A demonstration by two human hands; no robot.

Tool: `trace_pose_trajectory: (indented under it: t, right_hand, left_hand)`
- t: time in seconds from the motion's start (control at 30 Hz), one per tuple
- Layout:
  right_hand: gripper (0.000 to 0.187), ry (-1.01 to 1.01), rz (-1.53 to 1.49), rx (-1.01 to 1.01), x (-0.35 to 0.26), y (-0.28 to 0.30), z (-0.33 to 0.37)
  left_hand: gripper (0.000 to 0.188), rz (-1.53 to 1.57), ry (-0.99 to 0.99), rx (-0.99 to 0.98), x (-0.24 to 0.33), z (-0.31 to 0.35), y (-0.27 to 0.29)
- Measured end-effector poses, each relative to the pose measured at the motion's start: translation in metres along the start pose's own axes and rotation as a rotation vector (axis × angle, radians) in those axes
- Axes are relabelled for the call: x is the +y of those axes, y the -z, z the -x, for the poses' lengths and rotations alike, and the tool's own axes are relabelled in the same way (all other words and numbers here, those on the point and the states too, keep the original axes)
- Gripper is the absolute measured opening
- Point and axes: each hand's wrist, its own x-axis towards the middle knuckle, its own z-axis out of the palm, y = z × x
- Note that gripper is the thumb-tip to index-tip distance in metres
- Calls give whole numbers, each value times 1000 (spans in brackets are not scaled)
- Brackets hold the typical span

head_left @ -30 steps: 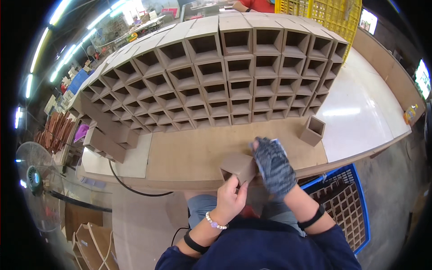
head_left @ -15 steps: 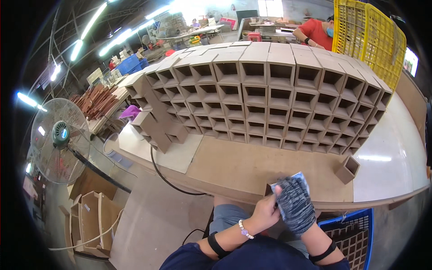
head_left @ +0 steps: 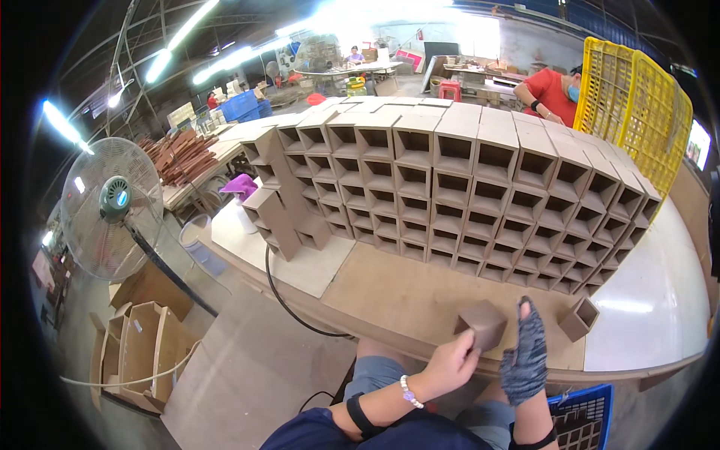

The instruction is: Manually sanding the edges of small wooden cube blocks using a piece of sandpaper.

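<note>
Head view: brown box (head_left: 486, 321) over bench (head_left: 397, 289), four o'clock from view's centre. Left hand (head_left: 450, 363) pinches near side, fingers clamped; gloved right hand (head_left: 526, 360) at box's four o'clock, finger spread unclear. Box looks light, stiff, corners perhaps chip-prone; opposite walls suit grip.

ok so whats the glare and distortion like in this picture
Head view: glare streak on the white panel at right, ceiling lights blown out; head view again: front edge of the table bows, corners of the picture go black.
</note>
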Motion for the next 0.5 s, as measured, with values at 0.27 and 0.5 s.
trace_pose_trajectory:
  t: [0.27,0.5]
  right_hand:
    - [40,-54,404,-195,54,-33,11]
    - [36,262,235,-306,-20,-6,3]
  left_hand:
    - [13,-128,-21,55,1,11,-17]
    - [20,-66,-147,75,-18,13,-23]
